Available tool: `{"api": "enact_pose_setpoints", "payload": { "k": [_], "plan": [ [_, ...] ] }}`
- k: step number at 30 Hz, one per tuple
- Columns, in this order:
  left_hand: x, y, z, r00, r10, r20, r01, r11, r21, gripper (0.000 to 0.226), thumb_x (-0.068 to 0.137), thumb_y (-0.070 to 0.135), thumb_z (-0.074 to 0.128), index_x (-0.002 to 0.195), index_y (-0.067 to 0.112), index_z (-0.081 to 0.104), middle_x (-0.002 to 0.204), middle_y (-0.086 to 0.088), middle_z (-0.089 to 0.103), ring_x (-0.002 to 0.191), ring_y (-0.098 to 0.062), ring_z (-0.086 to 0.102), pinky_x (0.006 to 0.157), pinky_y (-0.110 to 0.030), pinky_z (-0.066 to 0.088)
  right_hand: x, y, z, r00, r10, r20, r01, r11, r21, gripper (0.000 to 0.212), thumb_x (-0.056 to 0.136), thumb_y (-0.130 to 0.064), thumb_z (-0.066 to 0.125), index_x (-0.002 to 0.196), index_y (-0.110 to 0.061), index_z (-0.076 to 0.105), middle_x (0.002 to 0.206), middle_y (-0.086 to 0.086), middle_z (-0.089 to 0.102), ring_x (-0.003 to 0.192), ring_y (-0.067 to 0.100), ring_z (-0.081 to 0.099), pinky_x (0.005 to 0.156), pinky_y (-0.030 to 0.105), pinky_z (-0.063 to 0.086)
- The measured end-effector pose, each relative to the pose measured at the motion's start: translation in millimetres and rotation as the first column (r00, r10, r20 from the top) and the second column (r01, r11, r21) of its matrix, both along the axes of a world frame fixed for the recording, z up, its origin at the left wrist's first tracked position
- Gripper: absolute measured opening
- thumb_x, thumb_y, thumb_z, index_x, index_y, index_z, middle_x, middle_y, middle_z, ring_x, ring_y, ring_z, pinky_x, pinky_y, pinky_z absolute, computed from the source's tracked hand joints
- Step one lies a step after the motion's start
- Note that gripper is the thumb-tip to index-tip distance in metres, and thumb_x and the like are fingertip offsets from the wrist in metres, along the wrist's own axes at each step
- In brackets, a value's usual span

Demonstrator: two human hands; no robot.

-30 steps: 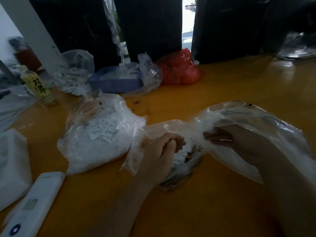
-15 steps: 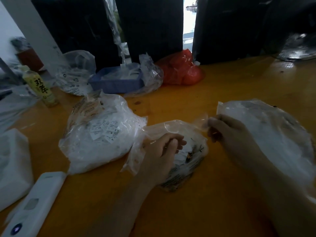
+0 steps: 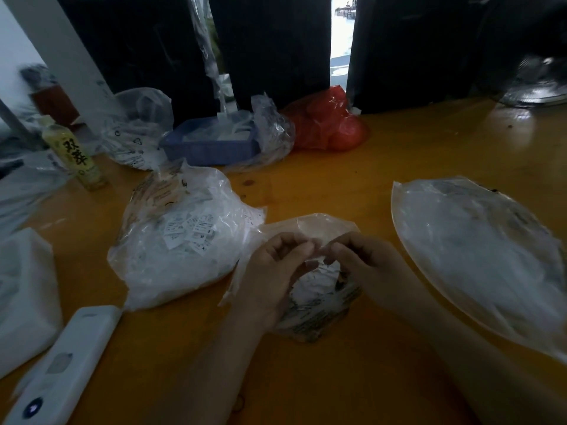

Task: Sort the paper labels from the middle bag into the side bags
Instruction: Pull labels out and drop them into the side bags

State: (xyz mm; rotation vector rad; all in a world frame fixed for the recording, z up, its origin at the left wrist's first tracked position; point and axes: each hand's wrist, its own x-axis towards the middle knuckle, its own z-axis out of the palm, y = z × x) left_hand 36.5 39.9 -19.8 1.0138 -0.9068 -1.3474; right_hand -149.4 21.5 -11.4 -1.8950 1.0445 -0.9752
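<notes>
**Both hands at the mouth of the middle bag**

At the centre of the orange bench [image 3: 352, 191], a person's left hand [image 3: 270, 280] and right hand [image 3: 365, 268] meet over the middle bag [image 3: 319, 305], a small clear plastic bag holding crumpled white paper labels [image 3: 313, 286]. The fingers of each hand are curled, fingertips nearly touching, and each grip appears to pinch the thin plastic at the bag's open rim; whether either also holds a label cannot be told.

At 9 o'clock from the hands, touching the middle bag, lies the left bag [image 3: 184, 240], bulging with printed white labels. At 3 o'clock, just apart from the right hand, the right bag [image 3: 478, 256] lies flat and wide on the bench, its contents unclear.

Toward 12 o'clock sit a blue tray [image 3: 211, 147] wrapped in clear plastic and a red bag [image 3: 328, 124]. At 10 o'clock stands a yellow bottle [image 3: 75, 156] beside another clear bag [image 3: 138, 127]. At 7 o'clock lies a white device [image 3: 64, 363], with a white pack [image 3: 24, 292] at 8 o'clock.
</notes>
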Motion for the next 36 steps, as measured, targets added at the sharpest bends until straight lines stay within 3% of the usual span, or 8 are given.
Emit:
{"api": "enact_pose_setpoints", "payload": {
  "k": [5, 11, 15, 19, 22, 27, 32, 36],
  "plan": [
    [-1.9, 3.0, 4.5, 1.0, 0.013, 0.021, -0.014, 1.0, 0.019, 0.01, 0.092, 0.004, 0.073, 0.089, 0.014, 0.074, 0.097, -0.007, 0.079, 0.089, -0.016, 0.075, 0.073, -0.023, 0.059, 2.8, 1.5, 0.6, 0.996, -0.007, -0.084, 0.004, 0.999, -0.032, 0.025, 0.087, -0.061, 0.056, 0.097, -0.039, 0.062, 0.09, -0.021, 0.064, 0.07, 0.009, 0.063, 0.058, 0.02, 0.053],
    [1.7, 1.3, -0.4, 0.991, -0.04, 0.129, 0.038, 0.999, 0.023, 0.011, 0.094, 0.005, 0.073, 0.104, 0.005, 0.069, 0.093, -0.006, 0.076, 0.092, -0.019, 0.074, 0.081, -0.025, 0.059, 3.4, -2.5, -2.5, 0.991, -0.109, 0.083, 0.113, 0.993, -0.043, 0.007, 0.099, -0.028, 0.063, 0.095, -0.023, 0.067, 0.073, -0.016, 0.062, 0.056, 0.003, 0.053, 0.048, 0.014, 0.04],
    [3.3, 2.9, 1.3, 0.981, -0.088, 0.173, 0.088, 0.996, 0.01, 0.028, 0.088, 0.021, 0.079, 0.115, 0.016, 0.072, 0.103, -0.003, 0.079, 0.096, -0.019, 0.076, 0.079, -0.027, 0.061, 7.0, -4.1, -3.5, 0.993, -0.102, -0.056, 0.091, 0.982, -0.167, 0.005, 0.097, -0.026, 0.066, 0.101, -0.027, 0.068, 0.084, -0.019, 0.064, 0.075, 0.004, 0.061, 0.063, 0.014, 0.047],
    [7.8, 1.3, 1.2, 0.967, 0.045, 0.252, -0.048, 0.999, 0.004, 0.012, 0.094, 0.017, 0.077, 0.094, 0.029, 0.082, 0.097, 0.0, 0.08, 0.09, -0.015, 0.077, 0.065, -0.021, 0.058, 7.9, -8.4, -9.5, 0.983, -0.164, -0.085, 0.146, 0.972, -0.184, 0.011, 0.1, -0.026, 0.06, 0.108, -0.025, 0.066, 0.093, -0.02, 0.064, 0.087, -0.002, 0.061, 0.07, 0.008, 0.046],
    [11.6, -1.7, 2.6, 0.988, 0.1, 0.12, -0.108, 0.992, 0.059, 0.012, 0.093, 0.013, 0.076, 0.092, 0.024, 0.08, 0.101, -0.005, 0.081, 0.088, -0.015, 0.078, 0.056, -0.019, 0.055, 5.0, -17.0, -16.3, 0.911, -0.239, -0.337, 0.151, 0.952, -0.266, 0.018, 0.102, -0.029, 0.056, 0.116, -0.025, 0.067, 0.105, -0.012, 0.061, 0.095, 0.003, 0.054, 0.076, 0.012, 0.041],
    [11.0, -3.1, 2.9, 0.986, 0.094, -0.141, -0.084, 0.994, 0.073, 0.029, 0.076, 0.01, 0.078, 0.103, 0.0, 0.073, 0.105, -0.021, 0.079, 0.092, -0.024, 0.079, 0.073, -0.021, 0.062, 13.7, -13.3, -26.4, 0.716, -0.276, -0.642, 0.036, 0.932, -0.361, 0.041, 0.098, -0.048, 0.053, 0.133, -0.027, 0.06, 0.128, 0.001, 0.05, 0.116, 0.019, 0.043, 0.095, 0.032, 0.041],
    [9.9, -2.0, 3.6, 0.973, 0.092, -0.213, -0.079, 0.995, 0.069, 0.039, 0.079, 0.01, 0.076, 0.112, -0.006, 0.064, 0.105, -0.025, 0.077, 0.095, -0.032, 0.079, 0.075, -0.024, 0.063, 14.6, -11.9, -25.5, 0.776, -0.286, -0.562, 0.076, 0.927, -0.367, 0.021, 0.097, -0.036, 0.062, 0.112, -0.026, 0.072, 0.113, -0.004, 0.055, 0.101, 0.011, 0.045, 0.081, 0.022, 0.036],
    [11.8, -1.4, 2.4, 0.975, 0.073, -0.209, -0.063, 0.997, 0.053, 0.032, 0.082, 0.012, 0.074, 0.109, -0.004, 0.068, 0.107, -0.023, 0.077, 0.099, -0.031, 0.078, 0.076, -0.027, 0.063, 10.7, -9.6, -21.9, 0.898, -0.282, -0.337, 0.216, 0.952, -0.219, 0.005, 0.097, -0.026, 0.063, 0.095, -0.031, 0.063, 0.094, -0.015, 0.056, 0.078, -0.001, 0.051, 0.065, 0.012, 0.037]
  ]
}}
